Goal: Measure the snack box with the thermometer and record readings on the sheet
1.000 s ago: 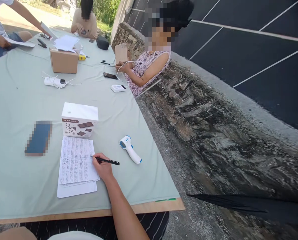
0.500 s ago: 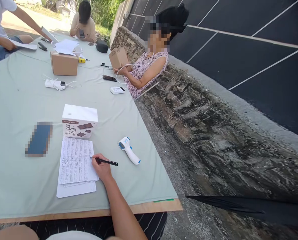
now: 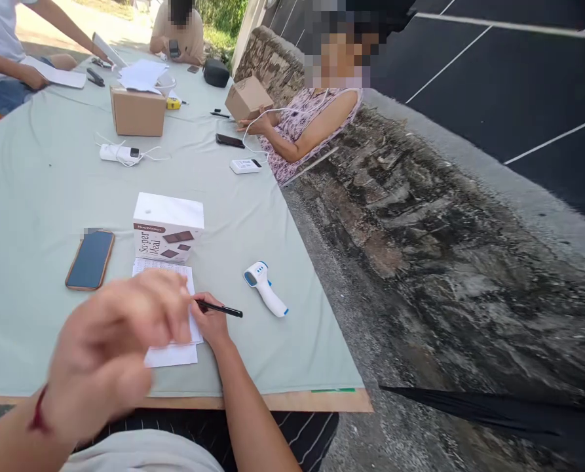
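Pen (image 3: 223, 309) in the right hand (image 3: 211, 322), pinched near its front end by thumb and fingers, slants back to the right in what looks like a writing hold. Its front end is over the right side of the printed sheets (image 3: 171, 356), which lie on the table in front of the person, though the tip itself is hard to make out. The right hand rests low by the sheets' edge, probably to steady the pen.

Left hand (image 3: 110, 321) hangs raised and blurred close to the camera, fingers half-curled with a gap to the thumb and nothing visible in its grasp; it hides much of the pages.

At the sheets' far edge stands a white box (image 3: 169, 226); whether it sits on the paper or just against it I cannot tell, but it may serve as a weight outdoors. A phone (image 3: 90, 259) lies to the left and a white thermometer (image 3: 267, 292) to the right, both seemingly within easy reach and off the pages.

Farther up the pale tablecloth (image 3: 253, 226), loose papers (image 3: 143, 75) top a cardboard box (image 3: 137, 113). Beyond the right edge, a seated person supports a tilted carton (image 3: 247, 98) from below.
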`<state>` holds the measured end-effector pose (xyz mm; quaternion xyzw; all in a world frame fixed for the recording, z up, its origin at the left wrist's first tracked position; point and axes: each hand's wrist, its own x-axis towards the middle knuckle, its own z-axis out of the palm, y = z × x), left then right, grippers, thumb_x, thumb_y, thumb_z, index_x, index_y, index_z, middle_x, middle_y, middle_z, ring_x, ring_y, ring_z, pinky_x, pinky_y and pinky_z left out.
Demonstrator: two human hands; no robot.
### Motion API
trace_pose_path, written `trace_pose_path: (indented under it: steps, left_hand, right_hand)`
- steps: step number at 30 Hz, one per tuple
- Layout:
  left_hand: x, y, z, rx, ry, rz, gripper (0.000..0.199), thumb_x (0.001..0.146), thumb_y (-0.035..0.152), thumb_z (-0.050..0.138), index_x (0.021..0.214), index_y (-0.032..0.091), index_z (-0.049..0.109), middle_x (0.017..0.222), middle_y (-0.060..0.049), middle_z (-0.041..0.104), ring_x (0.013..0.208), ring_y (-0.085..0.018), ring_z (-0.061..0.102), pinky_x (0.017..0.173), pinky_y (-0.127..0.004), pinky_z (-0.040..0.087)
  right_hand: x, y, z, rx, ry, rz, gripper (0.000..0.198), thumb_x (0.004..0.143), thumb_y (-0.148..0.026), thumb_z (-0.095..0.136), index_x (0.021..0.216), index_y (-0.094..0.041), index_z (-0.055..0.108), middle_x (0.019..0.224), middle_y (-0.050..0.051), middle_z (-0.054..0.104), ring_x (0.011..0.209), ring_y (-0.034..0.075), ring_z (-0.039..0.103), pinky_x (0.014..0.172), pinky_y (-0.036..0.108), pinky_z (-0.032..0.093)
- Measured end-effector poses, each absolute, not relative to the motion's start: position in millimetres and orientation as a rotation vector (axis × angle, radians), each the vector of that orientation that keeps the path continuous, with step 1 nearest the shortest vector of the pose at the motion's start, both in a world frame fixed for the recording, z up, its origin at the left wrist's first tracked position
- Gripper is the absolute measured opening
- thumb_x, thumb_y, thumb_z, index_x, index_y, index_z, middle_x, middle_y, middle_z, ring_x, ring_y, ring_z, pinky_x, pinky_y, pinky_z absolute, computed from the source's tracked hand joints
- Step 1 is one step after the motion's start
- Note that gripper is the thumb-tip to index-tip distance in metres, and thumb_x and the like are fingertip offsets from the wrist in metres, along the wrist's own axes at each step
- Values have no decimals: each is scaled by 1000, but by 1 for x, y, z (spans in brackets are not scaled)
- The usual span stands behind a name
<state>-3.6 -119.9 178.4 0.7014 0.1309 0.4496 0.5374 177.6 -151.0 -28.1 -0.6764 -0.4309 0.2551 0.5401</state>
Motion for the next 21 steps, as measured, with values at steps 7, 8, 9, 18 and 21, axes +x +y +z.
trace_pose_path:
  steps: [7, 8, 9, 18, 21]
  left_hand:
    - [25, -49, 47, 2379, 811, 783, 6, 89, 21, 59, 92, 18, 63, 107, -8, 67, 107, -27, 57, 97, -48, 42]
    - [26, -50, 33, 2449, 802, 716, 7, 89, 20, 59, 93, 18, 64, 114, -9, 66, 111, -27, 55, 101, -49, 40]
    - [27, -53, 23, 2503, 796, 644, 7, 88, 19, 60, 94, 18, 64, 114, -9, 65, 113, -28, 54, 102, -50, 39]
    - [28, -63, 10, 2546, 868, 395, 20, 83, 22, 69, 101, 17, 61, 118, -10, 61, 116, -28, 53, 104, -49, 38]
    - [29, -63, 10, 2545, 870, 390, 20, 83, 22, 69, 101, 17, 61, 119, -10, 61, 117, -29, 52, 104, -49, 37]
  right_hand:
    - [178, -154, -27, -1611, -967, 601, 22, 74, -39, 57, 75, -19, 66, 65, 1, 63, 57, 15, 55, 59, 29, 47]
    - [177, -154, -27, -1614, -963, 605, 22, 74, -39, 57, 75, -19, 67, 65, 1, 63, 57, 15, 54, 59, 29, 47]
    - [177, -155, -27, -1620, -953, 607, 23, 74, -39, 57, 75, -19, 67, 65, 1, 62, 57, 15, 54, 59, 29, 47]
    - [164, -154, -29, -1681, -766, 585, 23, 71, -39, 57, 72, -18, 64, 64, 1, 60, 57, 14, 51, 56, 27, 44]
    - [162, -154, -30, -1689, -754, 564, 23, 71, -39, 56, 71, -18, 63, 65, 1, 60, 58, 14, 51, 57, 28, 44]
